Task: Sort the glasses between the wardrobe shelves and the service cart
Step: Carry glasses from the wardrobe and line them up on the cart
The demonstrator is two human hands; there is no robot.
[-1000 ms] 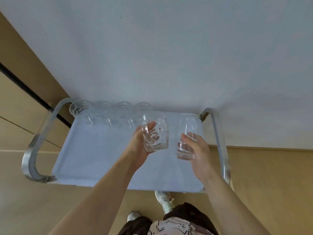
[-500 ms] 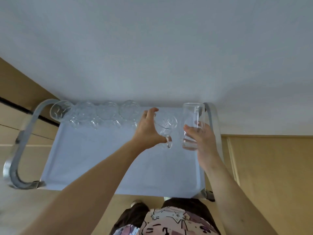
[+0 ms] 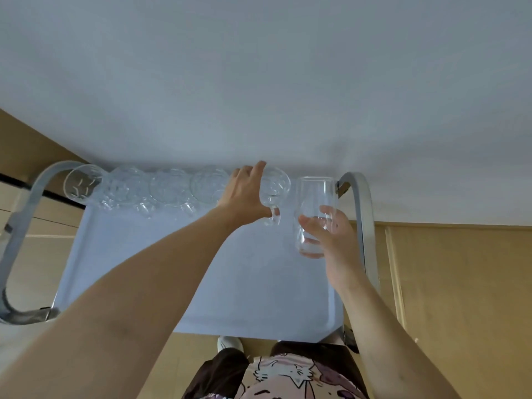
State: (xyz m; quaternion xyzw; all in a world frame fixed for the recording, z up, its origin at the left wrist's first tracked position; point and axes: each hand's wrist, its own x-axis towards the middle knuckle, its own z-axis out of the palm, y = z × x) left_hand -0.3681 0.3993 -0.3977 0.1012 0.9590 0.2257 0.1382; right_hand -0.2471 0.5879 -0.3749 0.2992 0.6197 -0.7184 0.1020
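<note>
A service cart [image 3: 201, 283] with a pale blue top stands against the white wall. Several patterned glass mugs [image 3: 169, 188] line its far edge. My left hand [image 3: 244, 194] grips a patterned glass mug [image 3: 275, 188] at the right end of that row, low over the cart top; whether it touches the top is unclear. My right hand [image 3: 331, 234] holds a tall plain glass [image 3: 315, 214] upright near the cart's right side, just right of the mug.
Curved metal handles rise at the cart's left end [image 3: 17, 240] and right end [image 3: 362, 220]. The near half of the cart top carries nothing. Wooden floor [image 3: 460, 283] lies around the cart. My shoe [image 3: 229, 344] shows below the cart's near edge.
My left hand has carried the patterned mug from mid-cart back to the right end of the row at the far edge. The right hand has raised the tall glass slightly toward the far right.
</note>
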